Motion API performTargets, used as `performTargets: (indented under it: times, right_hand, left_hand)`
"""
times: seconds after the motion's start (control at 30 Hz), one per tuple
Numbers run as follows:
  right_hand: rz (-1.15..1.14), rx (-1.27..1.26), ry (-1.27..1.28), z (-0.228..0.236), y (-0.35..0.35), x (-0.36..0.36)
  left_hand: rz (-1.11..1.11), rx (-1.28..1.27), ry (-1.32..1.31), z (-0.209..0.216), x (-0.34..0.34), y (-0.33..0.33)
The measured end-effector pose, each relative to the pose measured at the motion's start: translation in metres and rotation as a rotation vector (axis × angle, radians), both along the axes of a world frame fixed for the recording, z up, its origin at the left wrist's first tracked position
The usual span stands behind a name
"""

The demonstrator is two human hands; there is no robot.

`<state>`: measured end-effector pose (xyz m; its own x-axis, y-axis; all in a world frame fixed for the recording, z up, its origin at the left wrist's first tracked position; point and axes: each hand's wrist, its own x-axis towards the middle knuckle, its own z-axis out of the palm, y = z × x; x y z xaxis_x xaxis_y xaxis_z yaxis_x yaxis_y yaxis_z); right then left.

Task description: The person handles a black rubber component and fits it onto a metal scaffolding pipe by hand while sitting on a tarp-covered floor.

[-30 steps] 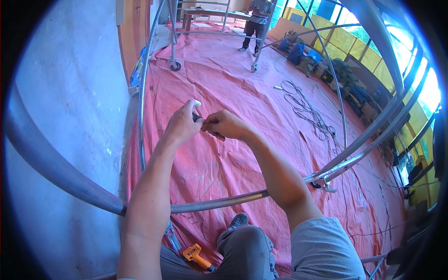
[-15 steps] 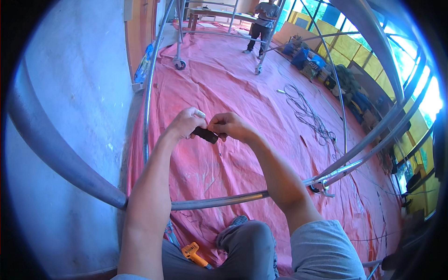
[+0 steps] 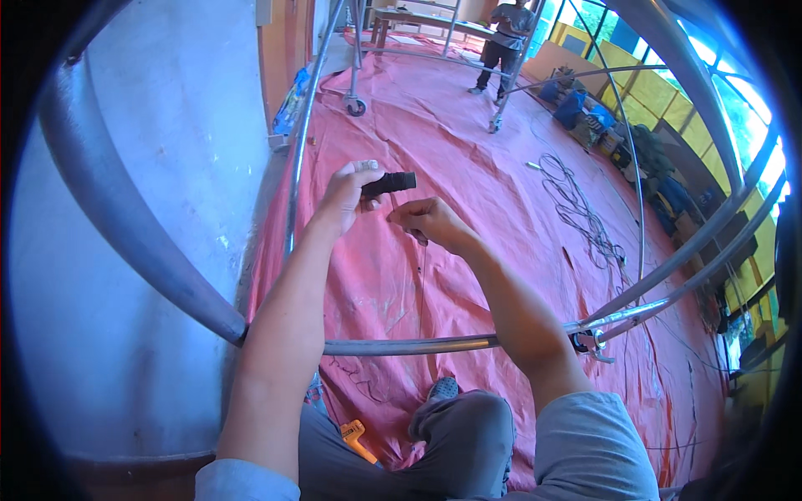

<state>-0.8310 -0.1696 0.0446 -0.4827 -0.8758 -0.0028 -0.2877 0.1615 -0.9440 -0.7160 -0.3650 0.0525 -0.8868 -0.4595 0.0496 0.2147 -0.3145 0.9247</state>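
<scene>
My left hand (image 3: 347,194) is closed around a black ribbed cylinder (image 3: 389,184), whose free end points to the right. Just right of and below it, my right hand (image 3: 430,222) has thumb and fingers pinched together. A thin dark thread (image 3: 423,271) hangs from those fingertips toward the floor; whether it joins the cylinder I cannot tell. The two hands are a small gap apart, held out beyond a horizontal metal tube (image 3: 409,346). Low in the view, an orange pistol-shaped tool (image 3: 357,440) lies by my left leg.
Scaffold tubes (image 3: 134,217) surround me, beside a pale wall (image 3: 180,125) on the left. Wrinkled red sheeting (image 3: 468,159) covers the floor. A coiled cable (image 3: 576,204) lies to the right, bags (image 3: 572,108) line the far side, and a person (image 3: 505,42) stands by another wheeled scaffold.
My hands have moved apart. The left one has risen, turning the black cylinder level and toward the right; the right one now pinches lower, away from it. The whole view has shifted slightly.
</scene>
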Motion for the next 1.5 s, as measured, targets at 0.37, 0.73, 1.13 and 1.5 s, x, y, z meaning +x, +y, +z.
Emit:
performTargets:
  times: [0.37, 0.73, 1.13, 1.5]
  right_hand:
    - [-0.163, -0.214, -0.018, 0.05, 0.022, -0.019]
    - [0.189, 0.143, 0.02, 0.018, -0.001, 0.014]
    - [-0.162, -0.094, 0.089, 0.035, 0.018, -0.029]
    - [0.014, -0.18, 0.29, 0.041, 0.006, -0.008]
  left_hand:
    - [-0.125, -0.486, -0.14, 0.003, -0.006, 0.022]
    - [0.125, -0.259, -0.023, 0.004, -0.001, 0.009]
    - [-0.218, 0.107, 0.072, 0.028, 0.01, 0.023]
    - [-0.041, -0.358, -0.122, 0.006, 0.002, 0.015]
